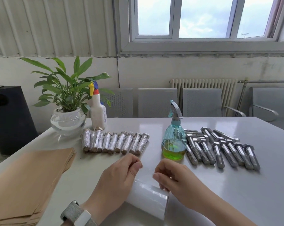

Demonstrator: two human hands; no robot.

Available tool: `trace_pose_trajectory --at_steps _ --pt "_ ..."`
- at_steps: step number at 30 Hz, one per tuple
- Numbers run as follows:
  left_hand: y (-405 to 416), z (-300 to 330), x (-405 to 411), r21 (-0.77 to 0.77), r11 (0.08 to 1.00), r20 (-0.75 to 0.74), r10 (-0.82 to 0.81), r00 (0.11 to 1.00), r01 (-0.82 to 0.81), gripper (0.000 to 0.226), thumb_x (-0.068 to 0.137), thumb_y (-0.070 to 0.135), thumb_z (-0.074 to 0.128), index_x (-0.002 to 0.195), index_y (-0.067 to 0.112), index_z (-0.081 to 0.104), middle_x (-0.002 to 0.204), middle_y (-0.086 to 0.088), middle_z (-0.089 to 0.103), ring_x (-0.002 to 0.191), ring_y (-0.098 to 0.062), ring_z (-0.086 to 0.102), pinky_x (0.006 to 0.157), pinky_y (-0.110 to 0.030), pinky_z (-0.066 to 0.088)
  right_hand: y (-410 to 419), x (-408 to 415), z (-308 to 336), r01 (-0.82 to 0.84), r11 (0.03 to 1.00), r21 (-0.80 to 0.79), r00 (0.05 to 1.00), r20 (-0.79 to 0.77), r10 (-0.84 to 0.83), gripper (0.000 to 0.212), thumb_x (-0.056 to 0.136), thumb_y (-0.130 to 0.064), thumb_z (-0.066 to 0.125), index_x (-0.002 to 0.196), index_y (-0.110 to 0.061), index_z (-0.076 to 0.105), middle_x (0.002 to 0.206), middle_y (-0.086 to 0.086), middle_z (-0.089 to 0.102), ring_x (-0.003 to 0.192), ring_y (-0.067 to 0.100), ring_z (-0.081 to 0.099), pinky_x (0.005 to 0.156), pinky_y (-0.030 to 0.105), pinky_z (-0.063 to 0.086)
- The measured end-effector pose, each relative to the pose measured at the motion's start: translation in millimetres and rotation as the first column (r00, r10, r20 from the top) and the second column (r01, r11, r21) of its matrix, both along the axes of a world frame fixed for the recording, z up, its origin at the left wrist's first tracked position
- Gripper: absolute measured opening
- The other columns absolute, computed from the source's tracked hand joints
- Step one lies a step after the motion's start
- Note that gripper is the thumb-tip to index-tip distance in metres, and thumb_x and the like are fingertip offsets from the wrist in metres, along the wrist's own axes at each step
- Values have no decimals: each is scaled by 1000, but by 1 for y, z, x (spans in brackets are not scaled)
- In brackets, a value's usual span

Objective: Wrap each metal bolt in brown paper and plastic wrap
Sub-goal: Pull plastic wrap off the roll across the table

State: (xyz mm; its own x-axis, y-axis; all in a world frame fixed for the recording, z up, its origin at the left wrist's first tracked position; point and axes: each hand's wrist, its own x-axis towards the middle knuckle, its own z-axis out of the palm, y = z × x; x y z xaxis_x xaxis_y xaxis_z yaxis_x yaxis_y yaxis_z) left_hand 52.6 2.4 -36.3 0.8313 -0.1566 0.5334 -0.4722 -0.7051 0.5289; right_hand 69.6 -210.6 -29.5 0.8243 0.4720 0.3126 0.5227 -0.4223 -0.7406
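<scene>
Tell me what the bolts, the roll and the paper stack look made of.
Bolts: bare metal, likely steel; bright silvery shine, cut threads. Roll: thin plastic film, glossy and milky white. Paper stack: matte brown kraft-type paper, layered sheet edges showing.

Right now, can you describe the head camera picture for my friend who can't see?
Two hands, left and right, pull film from a white plastic-wrap roll on a grey table. Wrapped bolts lie behind; bare steel bolts wait right.
</scene>
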Motion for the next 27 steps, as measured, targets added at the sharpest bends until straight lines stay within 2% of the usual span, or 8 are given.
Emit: trace_pose_trajectory --at_steps 3,8,11,15,18,23,25,27 --pt "2 0 0 8 1000 15 25 1000 -25 31 89 61 28 87 37 48 88 22 57 74 -6 56 64 -22 43 3 -1 -4 -11 993 115 991 -135 27 14 95 -26 60 82 -27 57 58 -2 57 52 15 48 51 27 41" --pt "1 -3 4 -71 997 -7 5 1000 -6 14 97 43 42 87 36 48 76 12 59 72 -8 58 68 -32 48 8 -1 -9 -3 975 222 978 -204 50 18 97 -24 58 80 -28 56 51 -7 46 50 13 36 48 22 31" --pt "1 -3 5 -82 996 -15 -42 999 41 16 96 46 39 87 35 47 77 12 59 69 -9 56 64 -25 45 9 -2 -11 -14 956 292 971 -224 82 16 94 -27 61 78 -27 58 48 -9 42 46 11 31 45 21 27" --pt "3 -4 6 -55 996 2 -65 998 65 19 93 53 35 88 38 46 80 15 59 70 -9 56 63 -22 44 7 -1 -9 -6 933 361 965 -243 100 13 84 -29 68 75 -21 64 47 -6 42 42 12 33 44 22 31" --pt "3 -4 6 -39 997 35 -57 998 59 17 96 52 35 90 40 46 80 16 60 70 -8 57 65 -21 44 4 0 -3 -3 938 347 965 -246 94 14 87 -26 71 75 -20 66 52 -5 47 46 12 42 46 23 36" --pt "2 -1 3 -52 997 76 -53 996 57 8 95 45 44 91 41 50 74 15 61 68 -7 60 64 -20 45 2 0 3 8 954 301 947 -309 89 18 96 -23 59 80 -17 66 55 -3 52 53 18 48 44 28 39" --pt "1 -1 2 -60 997 86 -49 995 54 7 94 43 46 91 40 51 72 14 61 67 -7 61 65 -22 46 -1 0 6 -4 962 272 918 -382 112 26 89 -36 66 87 -10 67 58 0 53 55 18 51 47 27 43" --pt "1 -1 1 -71 997 94 -35 995 41 7 94 42 47 92 39 52 71 15 61 65 -5 61 64 -22 45 -7 2 11 -35 980 196 890 -440 119 27 82 -34 76 87 -9 70 63 2 59 59 16 56 53 27 48"
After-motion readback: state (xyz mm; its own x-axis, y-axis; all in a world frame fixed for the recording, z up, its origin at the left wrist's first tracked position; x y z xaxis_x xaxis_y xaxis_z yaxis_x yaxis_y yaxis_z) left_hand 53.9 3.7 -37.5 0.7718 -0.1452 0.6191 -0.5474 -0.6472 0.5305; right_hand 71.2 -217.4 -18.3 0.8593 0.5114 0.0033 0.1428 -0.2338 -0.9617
